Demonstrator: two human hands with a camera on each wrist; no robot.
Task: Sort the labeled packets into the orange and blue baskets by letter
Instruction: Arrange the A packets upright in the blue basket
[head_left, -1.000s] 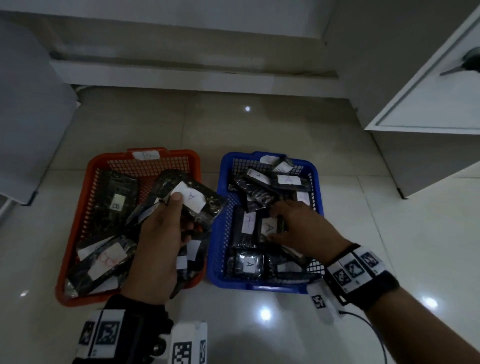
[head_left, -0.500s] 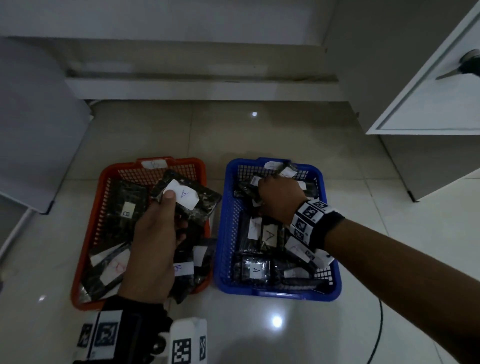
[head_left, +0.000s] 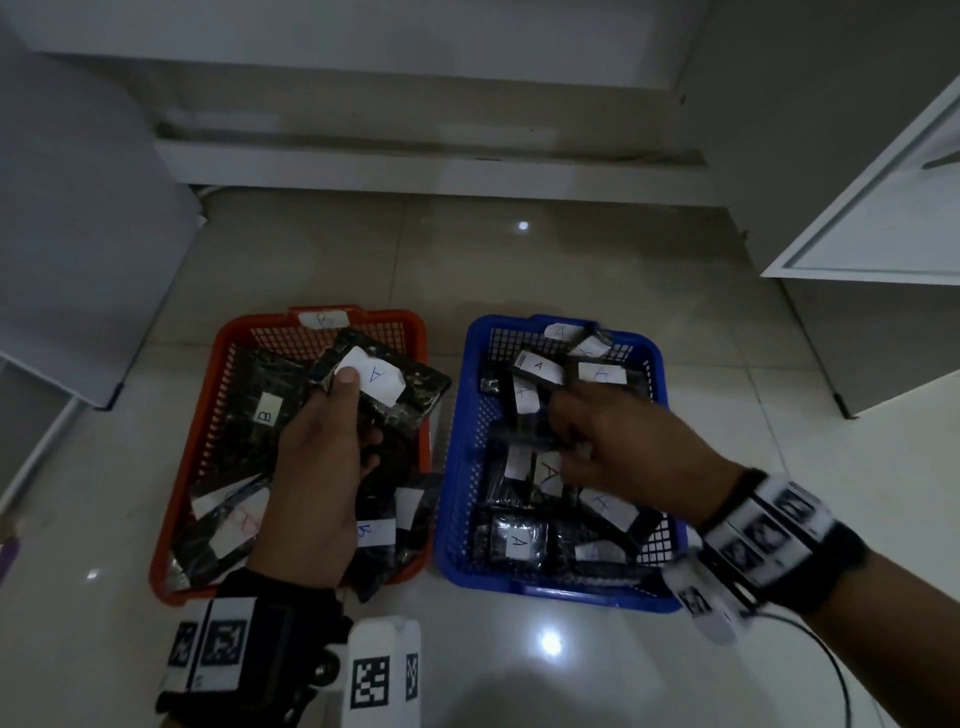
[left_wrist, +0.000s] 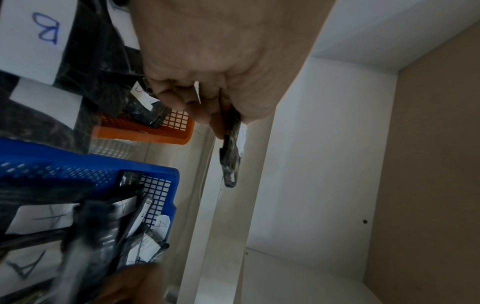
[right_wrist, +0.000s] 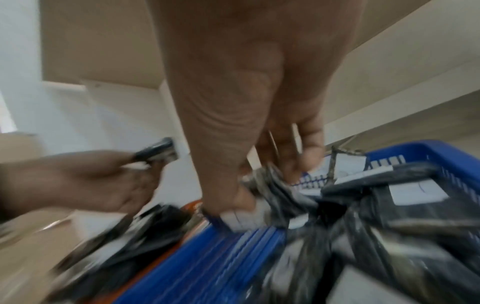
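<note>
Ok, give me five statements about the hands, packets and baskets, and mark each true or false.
1. The left hand holds a packet labeled A. True.
2. That packet is over the blue basket. False: it is over the orange basket.
3. The orange basket has a B tag on its far rim. True.
4. The right hand is over the orange basket. False: it is over the blue basket, among its packets.
5. The labels readable in the blue basket say B. False: they say A.
</note>
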